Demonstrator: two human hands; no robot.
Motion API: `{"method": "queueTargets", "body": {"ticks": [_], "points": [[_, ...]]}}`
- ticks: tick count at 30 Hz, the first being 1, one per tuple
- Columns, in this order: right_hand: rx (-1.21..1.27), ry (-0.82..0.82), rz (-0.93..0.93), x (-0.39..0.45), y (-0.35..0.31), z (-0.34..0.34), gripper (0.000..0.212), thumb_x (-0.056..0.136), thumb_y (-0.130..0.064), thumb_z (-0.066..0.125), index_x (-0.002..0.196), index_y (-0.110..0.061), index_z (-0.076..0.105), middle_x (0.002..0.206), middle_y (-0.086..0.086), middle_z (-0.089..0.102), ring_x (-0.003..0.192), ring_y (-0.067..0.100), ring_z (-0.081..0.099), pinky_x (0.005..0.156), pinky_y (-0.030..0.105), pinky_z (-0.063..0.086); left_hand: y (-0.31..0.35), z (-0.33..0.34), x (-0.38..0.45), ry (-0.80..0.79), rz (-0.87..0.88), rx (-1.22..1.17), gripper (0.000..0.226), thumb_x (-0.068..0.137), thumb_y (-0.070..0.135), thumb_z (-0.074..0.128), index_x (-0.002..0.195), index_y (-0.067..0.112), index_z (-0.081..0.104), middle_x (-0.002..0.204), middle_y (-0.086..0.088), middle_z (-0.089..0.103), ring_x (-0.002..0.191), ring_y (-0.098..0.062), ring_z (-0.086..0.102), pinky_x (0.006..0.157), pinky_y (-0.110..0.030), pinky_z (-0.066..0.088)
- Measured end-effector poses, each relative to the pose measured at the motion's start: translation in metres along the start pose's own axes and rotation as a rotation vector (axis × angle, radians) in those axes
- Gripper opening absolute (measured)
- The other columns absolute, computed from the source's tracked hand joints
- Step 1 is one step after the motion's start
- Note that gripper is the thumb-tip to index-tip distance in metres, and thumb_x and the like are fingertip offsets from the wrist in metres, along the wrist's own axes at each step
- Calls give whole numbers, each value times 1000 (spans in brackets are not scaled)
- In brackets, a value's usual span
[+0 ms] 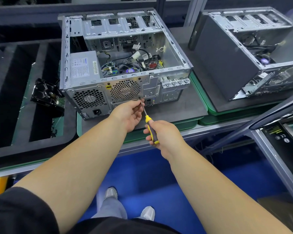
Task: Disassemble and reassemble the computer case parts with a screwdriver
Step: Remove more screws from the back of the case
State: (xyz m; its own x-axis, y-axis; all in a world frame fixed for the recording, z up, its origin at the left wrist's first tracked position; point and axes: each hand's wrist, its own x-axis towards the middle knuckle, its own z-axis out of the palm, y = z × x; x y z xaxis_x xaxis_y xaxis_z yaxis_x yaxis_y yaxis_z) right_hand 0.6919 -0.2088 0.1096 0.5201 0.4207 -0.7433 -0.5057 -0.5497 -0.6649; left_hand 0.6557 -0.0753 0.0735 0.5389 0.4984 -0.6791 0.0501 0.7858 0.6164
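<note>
Right hand (pixel 161 135) grips the yellow-handled screwdriver (pixel 150 126), its tip at a screw just below the rear fan grille (pixel 125 90) of the open computer case (pixel 122 53). Left hand (pixel 129 114) pinches the shaft beside that grille.

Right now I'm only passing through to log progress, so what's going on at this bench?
A person is working on the back panel of an open computer case lying on its side on a dark mat. The right hand grips a yellow-handled screwdriver, its tip at a screw by the lower right corner of the rear fan grille. The left hand pinches the shaft near the tip to steady it. A second open case sits to the right, and a loose black fan lies to the left.
</note>
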Motion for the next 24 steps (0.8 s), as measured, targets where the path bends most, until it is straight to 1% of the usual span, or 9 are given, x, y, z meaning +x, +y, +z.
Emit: {"method": "queueTargets", "body": {"ticks": [2,4,8,10,13,16,19,21,24], "points": [[23,-41,88,0,-4,1,37,107,-33,40,87,-14,64,73,3,60,56,12,49,48,22,42,-1,-1,0,13,-7,-4,16,97,15,57,90,13,72,75,3,68,62,-3,57,55,-14,44],[68,-55,93,0,-1,1,40,107,-35,38,88,-14,66,71,3,58,55,11,47,47,21,39,-1,-1,0,3,-13,3,18,98,16,56,90,12,72,73,3,70,64,-4,57,57,-15,44],[117,-12,-10,2,11,1,26,96,-36,64,89,-11,65,72,4,60,55,10,51,45,20,41,-1,0,-1,-23,-23,20,22,100,18,53,88,14,71,66,6,71,67,-3,57,59,-14,44],[79,20,-33,2,14,2,24,93,-32,69,87,-10,64,72,4,60,56,11,54,46,21,45,-1,0,-1,-15,-22,19,21,100,18,54,88,14,71,65,7,71,68,-3,57,59,-14,44],[57,35,-23,1,10,3,26,98,-33,61,85,-11,63,72,3,62,56,11,56,49,23,49,-2,0,-1,-2,-27,16,18,98,20,57,86,15,71,65,8,70,67,-2,57,58,-14,44],[73,-1,63,-1,3,4,43,106,-38,43,81,-11,64,66,1,60,52,11,50,49,22,42,-3,-2,-1,-17,-14,36,17,97,23,59,87,16,72,69,7,71,66,-3,60,57,-14,47],[149,-39,64,1,4,3,53,107,-39,36,79,-8,68,61,1,57,50,10,43,49,21,36,-5,-5,-3,-63,3,57,18,98,21,58,91,15,73,76,6,74,71,-4,65,58,-16,51],[192,-46,37,2,7,1,50,106,-40,40,82,-7,70,64,2,57,50,9,41,48,21,33,-6,-5,-4,-66,11,56,16,98,19,58,92,15,73,77,6,74,70,-3,67,58,-15,52],[195,-18,-17,3,10,0,33,98,-41,60,91,-9,65,71,4,55,52,10,43,47,21,35,-7,-3,-4,-43,15,57,14,96,18,61,89,15,73,75,6,73,65,-1,66,55,-13,51]]}}
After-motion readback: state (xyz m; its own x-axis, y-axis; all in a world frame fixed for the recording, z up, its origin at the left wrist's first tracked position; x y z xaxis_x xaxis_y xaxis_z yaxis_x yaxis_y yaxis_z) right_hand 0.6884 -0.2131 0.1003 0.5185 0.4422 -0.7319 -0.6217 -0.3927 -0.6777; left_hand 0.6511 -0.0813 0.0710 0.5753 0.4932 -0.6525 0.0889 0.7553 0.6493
